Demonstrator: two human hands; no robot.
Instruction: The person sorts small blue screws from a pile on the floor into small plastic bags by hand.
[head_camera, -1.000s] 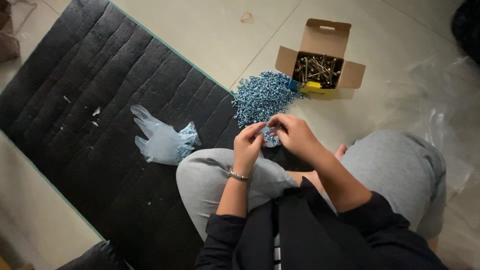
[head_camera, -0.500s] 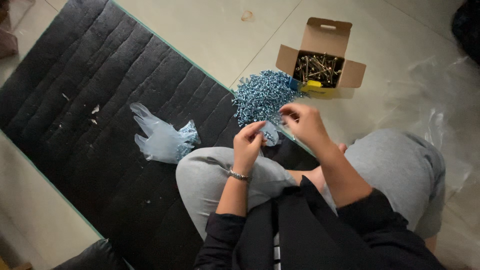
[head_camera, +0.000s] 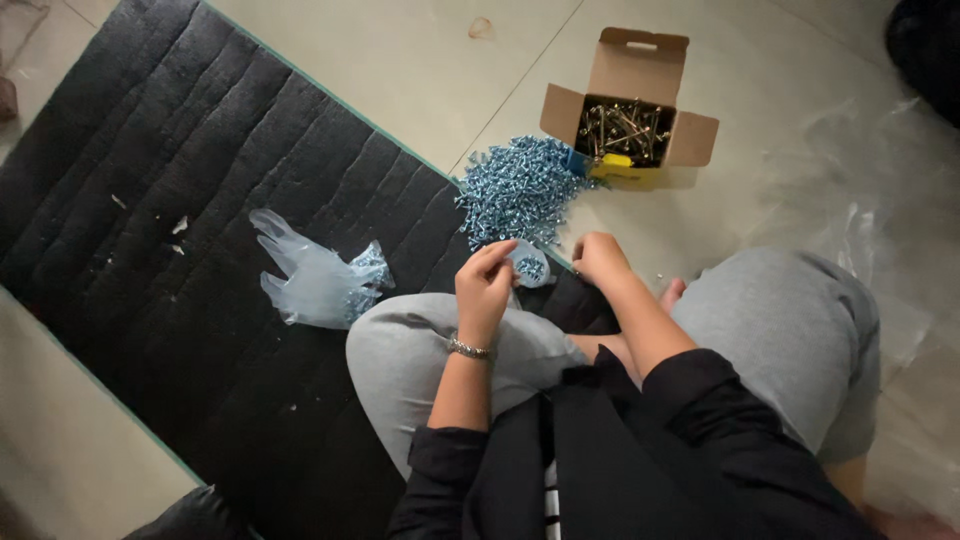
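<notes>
I sit cross-legged on a black quilted mat (head_camera: 150, 200). My left hand (head_camera: 486, 285) holds a small clear bag (head_camera: 529, 266) with a few bluish screws inside, pinched at its rim. My right hand (head_camera: 600, 258) rests on the mat just right of the bag, fingers curled, beside the near edge of a pile of bluish screws (head_camera: 518, 190). Whether the right hand holds a screw is hidden. A bracelet sits on my left wrist.
An open cardboard box (head_camera: 630, 105) with brass-coloured screws stands on the tiled floor beyond the pile. A crumpled clear plastic glove or bag (head_camera: 320, 280) holding some screws lies on the mat at left. Clear plastic sheeting (head_camera: 860, 230) lies at right.
My right hand has left the bag, moved right towards the screw pile and come down at the pile's near edge. The left hand keeps the bag in place.
</notes>
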